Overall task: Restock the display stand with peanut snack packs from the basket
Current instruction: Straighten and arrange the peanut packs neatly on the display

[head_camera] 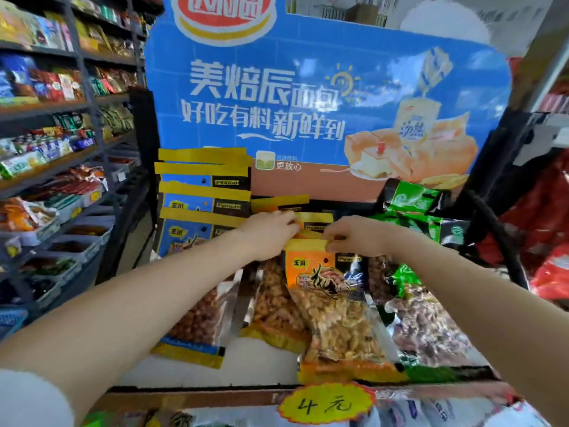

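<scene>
An orange peanut snack pack point(331, 306) lies tilted on the display stand's white shelf point(261, 365), on top of other orange packs. My right hand point(354, 237) pinches its yellow top edge. My left hand point(271, 229) grips the top of a further orange pack point(314, 223) just behind it. Blue peanut packs point(197, 211) stand in a row at the left of the stand, and another blue pack point(203, 315) lies flat under my left forearm. Green packs point(418, 211) fill the right side. No basket shows in this view.
The stand's blue bread poster point(308, 103) rises behind the packs. A yellow price tag point(326, 403) hangs on the front rail. Store shelves point(61, 134) full of snacks run along the left. Red bags point(548, 235) sit at the far right.
</scene>
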